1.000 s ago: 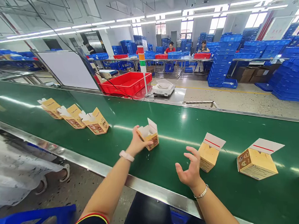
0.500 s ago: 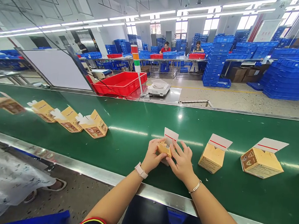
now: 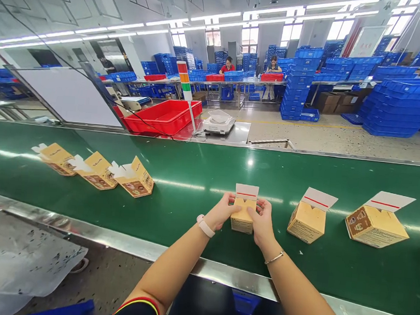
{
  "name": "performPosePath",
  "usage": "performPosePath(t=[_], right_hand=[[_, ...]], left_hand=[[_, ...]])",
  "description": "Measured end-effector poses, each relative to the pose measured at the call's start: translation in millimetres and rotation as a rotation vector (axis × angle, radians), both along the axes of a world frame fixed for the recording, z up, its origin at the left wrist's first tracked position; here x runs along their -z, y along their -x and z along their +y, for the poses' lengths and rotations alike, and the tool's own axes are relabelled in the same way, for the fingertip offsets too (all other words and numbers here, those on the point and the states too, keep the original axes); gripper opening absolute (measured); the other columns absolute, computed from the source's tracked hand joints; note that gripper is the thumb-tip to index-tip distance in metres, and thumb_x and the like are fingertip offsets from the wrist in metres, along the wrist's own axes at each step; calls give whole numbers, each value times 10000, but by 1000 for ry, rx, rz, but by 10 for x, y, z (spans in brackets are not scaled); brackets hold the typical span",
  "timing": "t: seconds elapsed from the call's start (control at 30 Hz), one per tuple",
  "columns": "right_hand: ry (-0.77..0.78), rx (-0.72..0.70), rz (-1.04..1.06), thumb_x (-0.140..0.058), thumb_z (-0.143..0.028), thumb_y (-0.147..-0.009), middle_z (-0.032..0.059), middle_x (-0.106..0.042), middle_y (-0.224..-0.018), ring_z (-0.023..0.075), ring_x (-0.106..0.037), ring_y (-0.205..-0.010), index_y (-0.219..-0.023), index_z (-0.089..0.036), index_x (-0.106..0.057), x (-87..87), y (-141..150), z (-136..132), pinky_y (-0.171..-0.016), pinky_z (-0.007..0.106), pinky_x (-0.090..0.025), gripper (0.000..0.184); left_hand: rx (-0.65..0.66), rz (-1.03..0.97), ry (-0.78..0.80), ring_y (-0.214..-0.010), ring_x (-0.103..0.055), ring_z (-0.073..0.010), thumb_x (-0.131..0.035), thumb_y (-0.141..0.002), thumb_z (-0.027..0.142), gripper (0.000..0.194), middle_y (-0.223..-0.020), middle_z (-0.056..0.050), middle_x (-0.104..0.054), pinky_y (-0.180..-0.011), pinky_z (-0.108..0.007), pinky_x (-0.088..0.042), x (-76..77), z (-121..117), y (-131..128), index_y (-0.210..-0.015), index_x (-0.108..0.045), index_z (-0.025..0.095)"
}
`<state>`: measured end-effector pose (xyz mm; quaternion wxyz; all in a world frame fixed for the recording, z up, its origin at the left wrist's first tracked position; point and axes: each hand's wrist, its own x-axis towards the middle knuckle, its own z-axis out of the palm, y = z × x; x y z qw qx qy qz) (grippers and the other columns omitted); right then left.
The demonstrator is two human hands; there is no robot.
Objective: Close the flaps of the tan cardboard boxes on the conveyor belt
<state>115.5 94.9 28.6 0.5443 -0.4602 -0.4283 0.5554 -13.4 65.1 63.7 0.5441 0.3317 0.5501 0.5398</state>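
A small yellow cardboard box (image 3: 242, 215) stands on the green conveyor belt (image 3: 186, 228) in front of me, its white lid flap raised at the back. My left hand (image 3: 222, 211) grips its left side at the top. My right hand (image 3: 262, 221) holds its right side, fingertips on the upper edge. To the right stand two similar boxes (image 3: 306, 222) (image 3: 376, 227) with raised white flaps marked by a red line. Farther left on the belt lie three tilted boxes (image 3: 134, 178) (image 3: 98, 170) (image 3: 56, 159) with white flaps or inserts showing.
Past the belt's far edge stand a red crate (image 3: 162, 116) and a white scale (image 3: 219, 124) beside a stack light pole (image 3: 184, 81). Blue crate stacks (image 3: 299, 82) fill the background, and two seated people work at a far table (image 3: 233, 84). A white cloth (image 3: 16, 258) hangs at lower left.
My hands have closed in on both sides of the box, which now stands squarer with its flap upright and its top folded in. The view has shifted slightly, and the belt's boxes sit further right.
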Motion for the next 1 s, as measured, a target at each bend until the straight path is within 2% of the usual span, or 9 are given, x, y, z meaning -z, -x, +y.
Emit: performPosePath(t=[0.1,0.23,0.37,0.5,0.57,0.7,0.77,0.87,1.0], right_hand=[[123,-112,55,-635,-270,-520,43,-535,-1049,206,-570,-928,-1028,-243,-471,-92,-74,67,-746,326,-535,535],[153,-175,11,-601,-219,-509,48,-543,-1052,198,-589,-838,-1044,-236,-466,-110,-149,150,-671,318,-536,553],[-85,-52,-88,-571,-364,-712,81,-523,-1041,221,-580,-871,-1080,-229,-431,-111,-222,175,-701,367,-534,417],[-671,423,-385,-487,-397,-828,132,-418,-1168,312,-470,-1122,-1169,-233,-368,-253,-325,24,-916,524,-437,396],[-943,551,-489,-470,-388,-820,136,-355,-1181,342,-435,-1151,-1198,-247,-316,-325,-344,-95,-956,578,-387,431],[-1172,466,-490,-461,-347,-789,103,-313,-1123,335,-451,-1091,-1184,-297,-300,-357,-289,-265,-910,585,-427,429],[-1221,389,-419,-488,-311,-779,88,-318,-1116,318,-453,-1081,-1149,-305,-338,-339,-254,-284,-914,583,-435,400],[-1248,311,-340,-526,-264,-777,77,-338,-1110,289,-472,-1058,-1098,-293,-392,-319,-240,-259,-936,589,-438,349],[-1257,264,-332,-555,-228,-787,73,-353,-1110,257,-503,-1034,-1052,-273,-428,-298,-277,-219,-936,566,-470,297]], left_hand=[[93,-116,85,-811,-617,-157,-714,-601,80,402,-946,-36,-608,-761,-309,-501,-15,90,-46,-922,-496,186],[112,-117,106,-838,-651,-199,-682,-599,52,401,-959,-75,-658,-794,-365,-511,-23,212,-187,-939,-514,181],[0,13,37,-850,-647,-226,-679,-699,169,262,-936,-86,-679,-729,-381,-521,-51,217,-218,-915,-535,198],[-401,198,-104,-948,-592,-210,-598,-806,299,228,-1026,-73,-599,-794,-373,-496,-62,45,103,-981,-473,226],[-660,304,-171,-1078,-537,-226,-602,-797,284,302,-1139,-90,-520,-912,-396,-459,-63,-67,402,-1028,-418,226],[-1189,516,-205,-1317,-327,-297,-701,-697,230,680,-1377,-178,-241,-1098,-494,-306,-69,-287,1153,-1203,-249,195],[-1348,627,-182,-1382,-216,-344,-763,-642,212,786,-1396,-204,-195,-1148,-553,-197,-79,-387,1522,-1224,-236,179],[-1229,689,-165,-1399,-191,-389,-831,-565,141,815,-1355,-183,-302,-1157,-597,-146,-122,-489,1957,-1185,-303,187],[-871,615,-199,-1250,-454,-276,-797,-549,-8,824,-1221,-106,-475,-1097,-490,-347,-216,-479,2235,-1191,-318,185]])
